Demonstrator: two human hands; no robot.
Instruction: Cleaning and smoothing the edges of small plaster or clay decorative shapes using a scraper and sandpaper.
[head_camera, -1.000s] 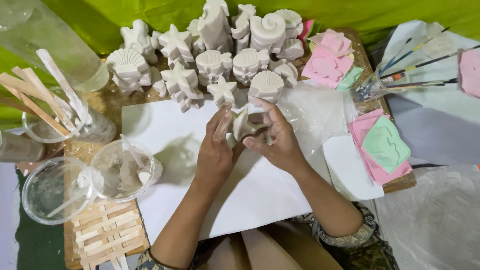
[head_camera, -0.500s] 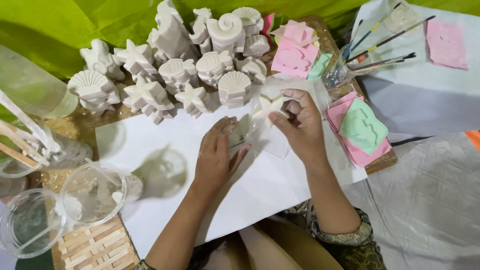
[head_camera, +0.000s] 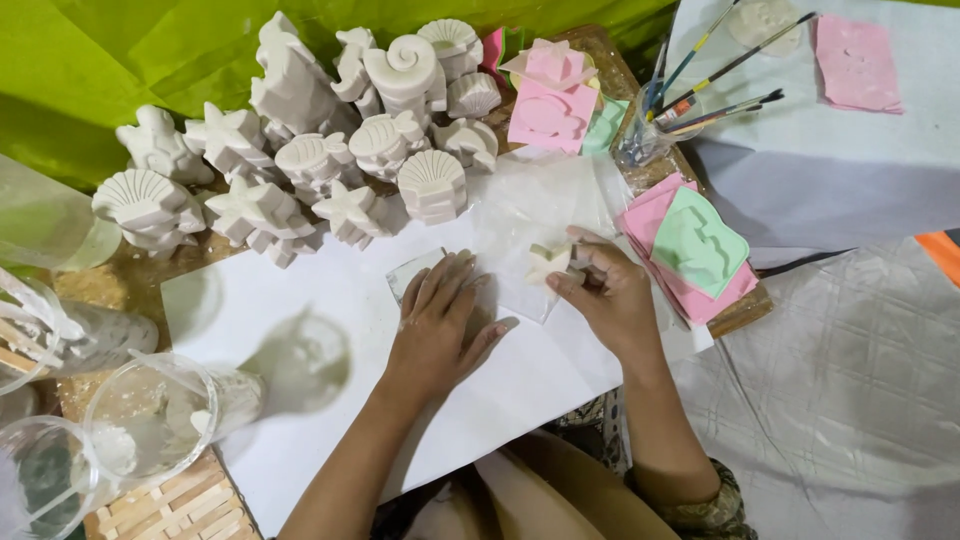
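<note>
Looking down, we note a white sheet (head_camera: 300, 300) covering the middle of the work surface, with a bright green cloth (head_camera: 120, 60) behind it. Our left hand (head_camera: 440, 325) lies flat, fingers spread, pressing on a clear plastic piece (head_camera: 425, 268) that rests on the sheet. Our right hand (head_camera: 605, 295) pinches a small white star-shaped cast (head_camera: 548, 262) between thumb and fingertips, held just above the sheet and just beside the left hand's fingertips.

Behind the sheet stands a crowd of white plaster figures (head_camera: 330, 130): shells, starfish, fish, a spiral shell, packed touching one another. To the right of them, pink moulds (head_camera: 548, 105) are stacked, and a further stack of pink moulds topped by a green mould (head_camera: 702, 240) sits near the right hand on a wooden board (head_camera: 745, 310). A clear jar of paintbrushes (head_camera: 650, 130) stands between the two stacks.

At the left edge, clear plastic cups (head_camera: 150, 420) with white residue stand on a slatted wooden mat (head_camera: 175, 505). A grey crinkled cloth (head_camera: 860, 400) covers the surface to the right.
</note>
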